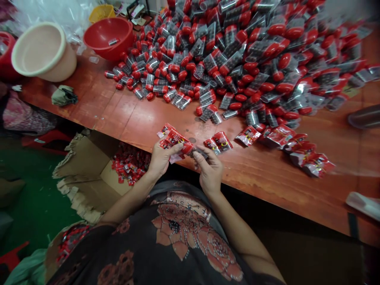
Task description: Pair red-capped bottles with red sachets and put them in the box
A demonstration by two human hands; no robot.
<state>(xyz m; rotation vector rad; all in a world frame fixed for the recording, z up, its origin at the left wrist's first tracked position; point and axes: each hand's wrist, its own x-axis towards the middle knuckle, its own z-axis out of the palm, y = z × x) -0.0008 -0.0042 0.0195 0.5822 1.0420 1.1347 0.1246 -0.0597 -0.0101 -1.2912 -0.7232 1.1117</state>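
Observation:
My left hand (161, 158) is closed on several red printed packets (175, 139), with its thumb pressed on top. At the near table edge, my right hand (210, 170) pinches a small dark tube (200, 152) against the end of these packets. Whether the tube is partly inside a packet I cannot tell. Just beyond my right hand lies a pair of red printed packets (219, 142). A row of similar packets (299, 147) stretches to the right. Behind them rises a large heap of clear tubes with red caps and dark contents (213, 63).
A red bowl (109, 37) and a cream tub (41, 51) stand at the back left, near a crumpled cloth (63, 95). Below the table edge, a torn cardboard box (86, 174) holds many red packets (130, 164). A clear cylinder (365, 117) lies at right.

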